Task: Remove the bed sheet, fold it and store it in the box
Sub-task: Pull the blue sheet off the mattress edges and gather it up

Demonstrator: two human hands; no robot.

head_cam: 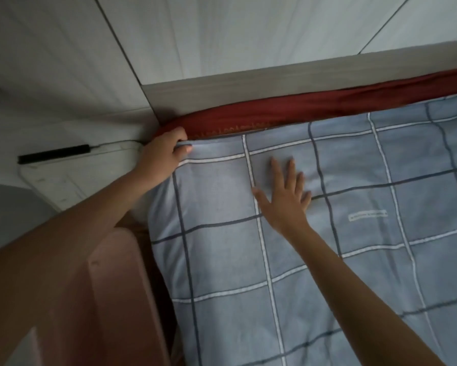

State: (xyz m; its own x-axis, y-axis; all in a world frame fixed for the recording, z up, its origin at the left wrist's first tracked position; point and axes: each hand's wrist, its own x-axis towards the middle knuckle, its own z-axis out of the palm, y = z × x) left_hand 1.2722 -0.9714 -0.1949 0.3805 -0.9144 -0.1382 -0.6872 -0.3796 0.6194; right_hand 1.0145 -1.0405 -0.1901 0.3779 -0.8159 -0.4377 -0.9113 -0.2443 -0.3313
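A blue checked bed sheet (340,247) with white and dark lines covers the bed and fills the lower right of the view. My left hand (162,151) grips the sheet's far left corner, thumb on top and fingers curled under the edge. My right hand (285,191) lies flat on the sheet with fingers spread, a little to the right of that corner. Beyond the sheet's far edge a dark red cloth (327,108) shows along the bed. No box is recognisable in view.
A pale wooden bed frame board (274,77) runs along the far side, with light tiled floor (195,30) beyond. Left of the bed stand a white object with a black bar and cable (54,153) and a pinkish surface (108,299).
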